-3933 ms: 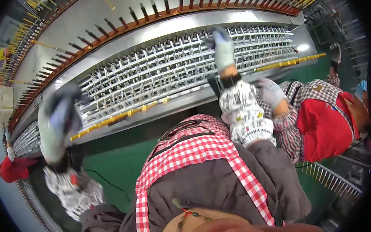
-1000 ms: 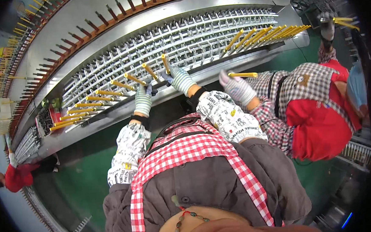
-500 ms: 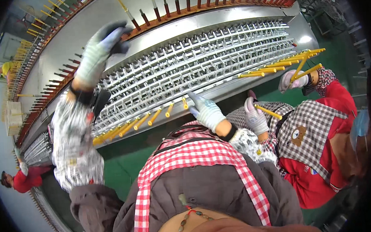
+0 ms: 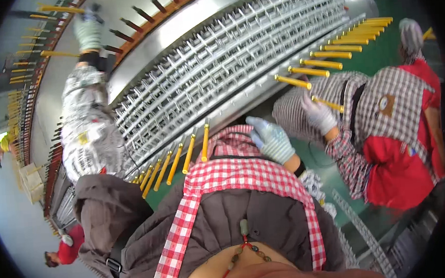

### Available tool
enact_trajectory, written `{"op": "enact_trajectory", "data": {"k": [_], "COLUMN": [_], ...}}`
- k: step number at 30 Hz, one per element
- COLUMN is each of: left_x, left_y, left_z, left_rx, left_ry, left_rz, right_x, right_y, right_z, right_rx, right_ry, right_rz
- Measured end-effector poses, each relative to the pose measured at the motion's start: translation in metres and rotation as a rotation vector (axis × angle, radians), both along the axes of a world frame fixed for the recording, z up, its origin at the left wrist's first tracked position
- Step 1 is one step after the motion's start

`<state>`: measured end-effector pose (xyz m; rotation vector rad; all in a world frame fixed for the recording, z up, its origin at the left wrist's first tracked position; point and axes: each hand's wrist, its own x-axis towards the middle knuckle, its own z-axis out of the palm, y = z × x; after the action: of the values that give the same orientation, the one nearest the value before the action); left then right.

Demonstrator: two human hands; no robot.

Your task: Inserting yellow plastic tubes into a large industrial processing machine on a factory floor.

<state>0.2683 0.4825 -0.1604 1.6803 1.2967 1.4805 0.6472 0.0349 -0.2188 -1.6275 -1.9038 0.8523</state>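
Observation:
My left hand [image 4: 89, 35], in a pale glove with dark fingertips, reaches far out at the upper left. Its fingers are closed at the end of a yellow tube [image 4: 61, 8] above the curved rack of dark-red pegs [image 4: 131, 25]. Close to my apron, my right hand [image 4: 273, 141] is open in a striped glove, fingers stretched out and nothing in them. Near it, yellow tubes [image 4: 205, 142] stick out from the front edge of the metal bed [image 4: 231, 108]. Rows of silver metal fittings [image 4: 217, 57] fill that bed.
At my right a co-worker in a checked apron has a gloved hand [image 4: 320, 115] on a yellow tube [image 4: 330, 104]. More yellow tubes [image 4: 332, 54] line the edge in front of that person. A pale box [image 4: 31, 184] and two other people are at the far left.
My left hand has moved farther out and left, to a yellow tube. My right hand has drawn back from the bed's edge toward my apron. The whole view has turned.

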Motion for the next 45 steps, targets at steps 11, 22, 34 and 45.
{"op": "enact_trajectory", "data": {"k": [11,22,34,45], "left_x": [-0.212,-0.25,-0.025,0.065], "left_y": [-0.099,-0.146,-0.573,-0.712], "left_z": [0.019,0.122,0.195,-0.016], "left_rx": [-0.178,-0.075,-0.957,-0.304], "left_ry": [-0.285,-0.29,-0.457,-0.516], "left_rz": [0.298,0.321,0.008,0.199], "right_x": [-0.191,-0.211,-0.257,-0.185], "right_y": [0.072,0.107,-0.036,-0.161], "right_z": [0.027,0.037,0.155,0.04], "right_rx": [-0.014,-0.11,-0.205,-0.795], "right_ry": [-0.036,0.299,0.851,0.944], "right_rz": [0.517,0.292,1.095,0.661]}}
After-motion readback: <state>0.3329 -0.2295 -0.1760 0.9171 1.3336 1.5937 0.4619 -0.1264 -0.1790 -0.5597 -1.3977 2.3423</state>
